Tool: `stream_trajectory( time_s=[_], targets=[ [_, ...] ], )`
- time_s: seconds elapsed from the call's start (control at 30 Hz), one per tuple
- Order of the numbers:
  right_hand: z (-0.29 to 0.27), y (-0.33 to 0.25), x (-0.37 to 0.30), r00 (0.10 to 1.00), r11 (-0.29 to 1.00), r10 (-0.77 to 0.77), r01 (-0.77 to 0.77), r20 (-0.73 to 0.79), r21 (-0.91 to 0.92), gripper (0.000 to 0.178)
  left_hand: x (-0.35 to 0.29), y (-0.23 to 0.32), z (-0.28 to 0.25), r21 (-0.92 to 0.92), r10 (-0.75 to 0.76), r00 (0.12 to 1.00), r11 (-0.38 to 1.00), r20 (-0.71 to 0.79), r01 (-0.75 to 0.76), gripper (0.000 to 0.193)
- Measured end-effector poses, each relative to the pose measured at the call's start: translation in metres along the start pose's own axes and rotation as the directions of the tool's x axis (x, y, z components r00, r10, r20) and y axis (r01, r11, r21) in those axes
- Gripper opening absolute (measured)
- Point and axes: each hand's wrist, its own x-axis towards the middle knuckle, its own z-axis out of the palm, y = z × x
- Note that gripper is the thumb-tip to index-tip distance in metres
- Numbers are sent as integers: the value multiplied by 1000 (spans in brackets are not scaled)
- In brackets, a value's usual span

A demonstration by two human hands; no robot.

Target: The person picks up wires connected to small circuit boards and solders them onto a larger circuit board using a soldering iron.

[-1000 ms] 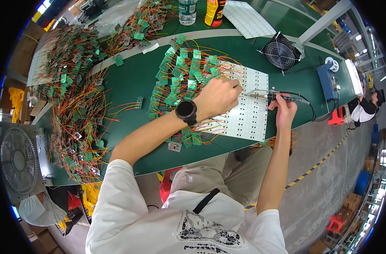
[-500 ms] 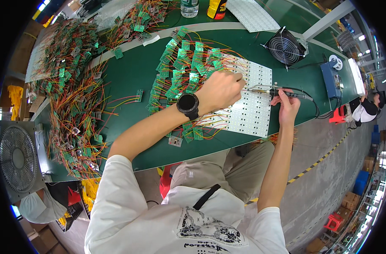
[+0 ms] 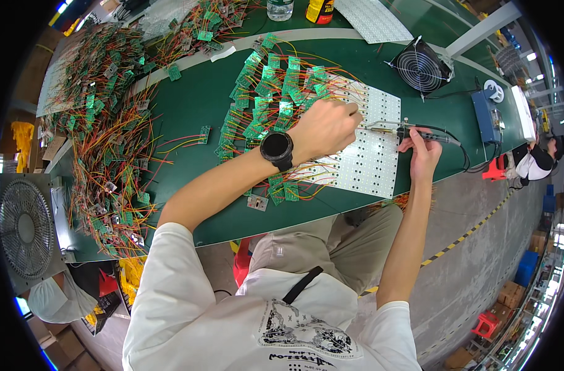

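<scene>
A white board (image 3: pixel 368 168) dotted with rows of small dark spots lies before me on the green table. My left hand (image 3: pixel 328 128) rests over its middle with the fingers pinched together; what they hold is hidden beneath the hand. From the right, my right hand (image 3: pixel 423 153) grips a soldering iron (image 3: pixel 411 133) with a thin metal feed tube along it, its tip close to my left fingertips. Green circuit boards (image 3: pixel 257 117) with red and yellow wires lie in rows at the white board's left side, and some of their wires reach onto it.
A large heap of wired circuit boards (image 3: pixel 109 154) covers the table's left part. Toward the back right are a black fan (image 3: pixel 419 69) and a blue solder feeder (image 3: pixel 487 117) with a white spool. A bottle (image 3: pixel 279 8) and a yellow can (image 3: pixel 319 11) stand at the back.
</scene>
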Motion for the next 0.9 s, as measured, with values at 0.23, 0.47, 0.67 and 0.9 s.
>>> stream_trajectory(
  time_s=[0.23, 0.47, 0.67, 0.9],
  targets=[
    [-2, 1, -1, 999, 997, -10, 13, -40, 70, 19, 0, -1, 4, -7, 14, 999, 1000, -32, -14, 12],
    [-1, 0, 1, 996, 991, 0, 12, -88, 130, 19, 0, -3, 2, 9, 28, 999, 1000, -15, -27, 11],
    [1, 6, 4, 992, 989, 23, -4, -127, 145, 19, 0, 14, -23, 119, 46, 998, 992, 45, -51, 18],
    [-11, 10, 5, 992, 985, 2, 20, -128, 170, 17, -45, 62, -92, 141, 17, 996, 990, -87, -5, 24]
  ],
)
